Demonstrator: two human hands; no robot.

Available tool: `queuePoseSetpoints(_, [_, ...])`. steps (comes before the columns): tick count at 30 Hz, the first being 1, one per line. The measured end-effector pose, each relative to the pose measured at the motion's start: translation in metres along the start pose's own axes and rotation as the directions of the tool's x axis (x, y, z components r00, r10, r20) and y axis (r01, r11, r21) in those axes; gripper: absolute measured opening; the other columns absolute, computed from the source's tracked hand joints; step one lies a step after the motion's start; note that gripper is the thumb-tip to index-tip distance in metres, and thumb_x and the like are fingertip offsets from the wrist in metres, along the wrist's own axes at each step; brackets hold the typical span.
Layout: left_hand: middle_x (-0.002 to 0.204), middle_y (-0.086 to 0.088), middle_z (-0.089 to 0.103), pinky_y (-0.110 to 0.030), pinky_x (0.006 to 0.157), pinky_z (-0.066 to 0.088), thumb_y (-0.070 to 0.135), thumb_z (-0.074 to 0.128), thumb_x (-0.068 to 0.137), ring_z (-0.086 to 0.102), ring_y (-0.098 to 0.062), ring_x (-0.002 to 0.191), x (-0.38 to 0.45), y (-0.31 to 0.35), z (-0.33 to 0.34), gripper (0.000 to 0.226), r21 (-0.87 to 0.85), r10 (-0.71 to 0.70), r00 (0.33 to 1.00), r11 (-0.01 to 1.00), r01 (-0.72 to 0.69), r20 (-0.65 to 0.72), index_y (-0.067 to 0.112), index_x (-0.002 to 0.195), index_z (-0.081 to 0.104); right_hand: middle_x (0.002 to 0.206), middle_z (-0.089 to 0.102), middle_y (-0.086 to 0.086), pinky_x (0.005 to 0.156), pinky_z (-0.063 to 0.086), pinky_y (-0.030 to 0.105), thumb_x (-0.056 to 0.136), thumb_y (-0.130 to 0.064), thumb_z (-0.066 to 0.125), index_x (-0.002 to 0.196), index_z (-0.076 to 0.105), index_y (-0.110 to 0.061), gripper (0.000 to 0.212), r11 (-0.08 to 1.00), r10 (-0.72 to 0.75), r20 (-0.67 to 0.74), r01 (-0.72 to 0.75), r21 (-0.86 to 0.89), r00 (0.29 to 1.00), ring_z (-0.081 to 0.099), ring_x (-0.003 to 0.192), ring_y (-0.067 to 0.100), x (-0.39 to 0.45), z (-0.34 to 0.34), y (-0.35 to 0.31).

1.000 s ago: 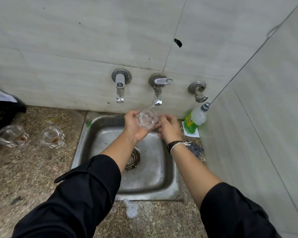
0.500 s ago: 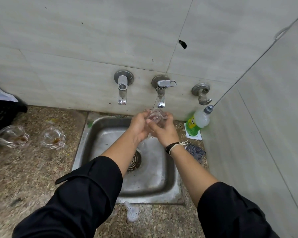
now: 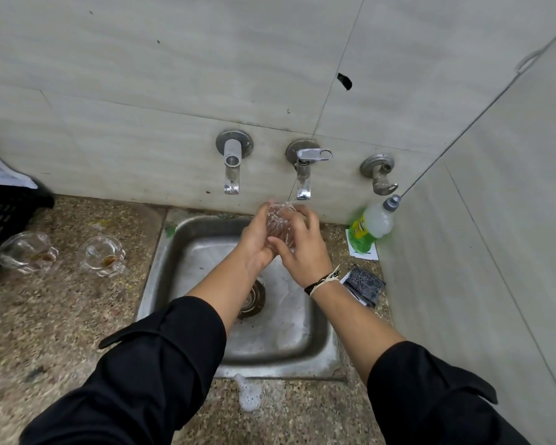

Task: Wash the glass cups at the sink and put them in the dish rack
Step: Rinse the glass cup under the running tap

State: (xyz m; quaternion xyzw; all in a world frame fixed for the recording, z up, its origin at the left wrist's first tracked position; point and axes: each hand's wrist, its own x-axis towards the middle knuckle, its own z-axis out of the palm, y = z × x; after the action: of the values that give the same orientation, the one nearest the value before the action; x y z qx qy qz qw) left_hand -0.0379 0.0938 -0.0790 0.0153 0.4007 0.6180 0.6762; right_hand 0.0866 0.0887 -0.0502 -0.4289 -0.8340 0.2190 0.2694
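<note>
A clear glass cup (image 3: 278, 224) is held over the steel sink (image 3: 315, 345), right under the middle tap (image 3: 303, 175), where a thin stream of water falls on it. My left hand (image 3: 256, 240) grips the cup from the left and my right hand (image 3: 302, 248) wraps round it from the right. Two more glass cups with brown dregs, one (image 3: 105, 255) nearer the sink and one (image 3: 26, 252) further left, stand on the speckled counter. The black dish rack (image 3: 0, 220) shows at the left edge.
A left tap (image 3: 232, 165) and a bare wall fitting (image 3: 381, 175) flank the running tap. A green dish-soap bottle (image 3: 371, 226) leans in the right corner, with a dark scrub sponge (image 3: 365, 285) beside the sink. A blob of foam (image 3: 249, 393) lies on the front counter.
My right hand has closed in on the cup from the right, and both hands have lifted it up under the running water.
</note>
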Motion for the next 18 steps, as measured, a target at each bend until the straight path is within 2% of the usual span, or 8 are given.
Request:
queuePoseSetpoints(2, [0.1,-0.009,0.076,-0.033,0.07,0.061,0.041,0.059,0.102,0.075,-0.02,0.082,0.002,0.0,-0.001,0.036,-0.006,0.012,1.0,1.0,-0.012,-0.011,0.009,0.106,0.074,0.15,0.039,0.01,0.105,0.043,0.032,0.09,-0.027,0.071,0.142,0.05,-0.018,0.058,0.999,-0.036,0.007,0.036,0.01,0.999,0.045,0.132,0.021,0.001,-0.003,-0.001])
queuePoseSetpoints(4, [0.094,-0.005,0.075,-0.032,0.072,0.06,0.043,0.058,0.103,0.074,-0.017,0.078,0.005,-0.001,-0.002,0.037,-0.003,0.014,1.0,1.0,-0.014,-0.012,0.014,0.093,0.079,0.152,0.043,0.009,0.113,0.039,0.037,0.088,-0.017,0.063,0.144,0.049,-0.014,0.058,0.992,-0.128,0.084,0.127,0.008,0.988,0.042,0.14,0.022,0.002,-0.007,-0.004])
queuePoseSetpoints(6, [0.089,-0.003,0.075,-0.033,0.071,0.06,0.047,0.057,0.103,0.072,-0.017,0.077,0.005,-0.001,-0.002,0.042,0.008,0.013,1.0,1.0,-0.013,0.002,0.017,0.086,0.08,0.139,0.058,0.007,0.107,0.045,0.04,0.083,-0.016,0.055,0.135,0.059,-0.014,0.052,0.988,-0.151,0.089,0.152,-0.001,0.984,0.054,0.129,0.021,0.004,-0.019,-0.01])
queuePoseSetpoints(9, [0.099,-0.011,0.074,-0.042,0.077,0.061,0.059,0.064,0.095,0.072,-0.025,0.085,0.006,0.001,-0.004,0.055,0.023,-0.019,1.0,1.0,0.019,-0.018,0.009,0.119,0.071,0.098,0.069,0.003,0.075,0.055,0.041,0.081,-0.019,0.052,0.1,0.071,-0.014,0.027,0.996,-0.083,-0.194,0.084,-0.005,0.978,0.065,0.086,0.019,0.012,-0.05,-0.017])
queuePoseSetpoints(11, [0.104,-0.015,0.071,-0.049,0.085,0.06,0.061,0.07,0.088,0.07,-0.029,0.09,0.007,0.004,-0.003,0.068,-0.005,-0.021,0.999,1.0,0.021,-0.036,0.007,0.129,0.064,0.101,0.063,0.007,0.071,0.055,0.041,0.083,-0.013,0.054,0.107,0.064,-0.007,0.027,0.997,-0.075,-0.356,0.076,-0.011,0.931,0.061,0.08,0.019,0.025,-0.072,-0.022])
queuePoseSetpoints(12, [0.104,-0.016,0.071,-0.05,0.087,0.059,0.061,0.068,0.089,0.07,-0.03,0.09,0.008,0.005,-0.001,0.066,-0.012,-0.01,0.999,1.0,0.009,-0.04,0.008,0.127,0.064,0.11,0.059,0.011,0.075,0.055,0.039,0.084,-0.012,0.056,0.118,0.059,-0.003,0.035,0.997,-0.074,-0.357,0.066,-0.035,0.931,0.061,0.086,0.02,0.036,-0.084,-0.026])
queuePoseSetpoints(15, [0.103,-0.015,0.071,-0.05,0.094,0.056,0.06,0.058,0.096,0.069,-0.027,0.088,0.009,0.01,0.003,0.056,-0.034,0.018,1.0,0.999,-0.019,-0.016,0.01,0.121,0.065,0.134,0.051,0.019,0.103,0.042,0.039,0.089,-0.024,0.061,0.143,0.044,-0.001,0.061,0.951,-0.053,-0.02,0.044,-0.306,0.998,0.053,0.12,0.032,0.075,-0.11,-0.033])
queuePoseSetpoints(18, [0.106,-0.017,0.072,-0.049,0.097,0.056,0.061,0.059,0.095,0.07,-0.029,0.091,0.008,0.015,0.007,0.061,-0.047,0.036,0.999,0.998,-0.037,-0.019,0.008,0.125,0.063,0.128,0.056,0.021,0.098,0.041,0.038,0.095,-0.037,0.056,0.137,0.049,-0.002,0.056,0.891,0.021,0.171,0.059,-0.45,0.985,0.053,0.12,0.038,0.096,-0.117,-0.049])
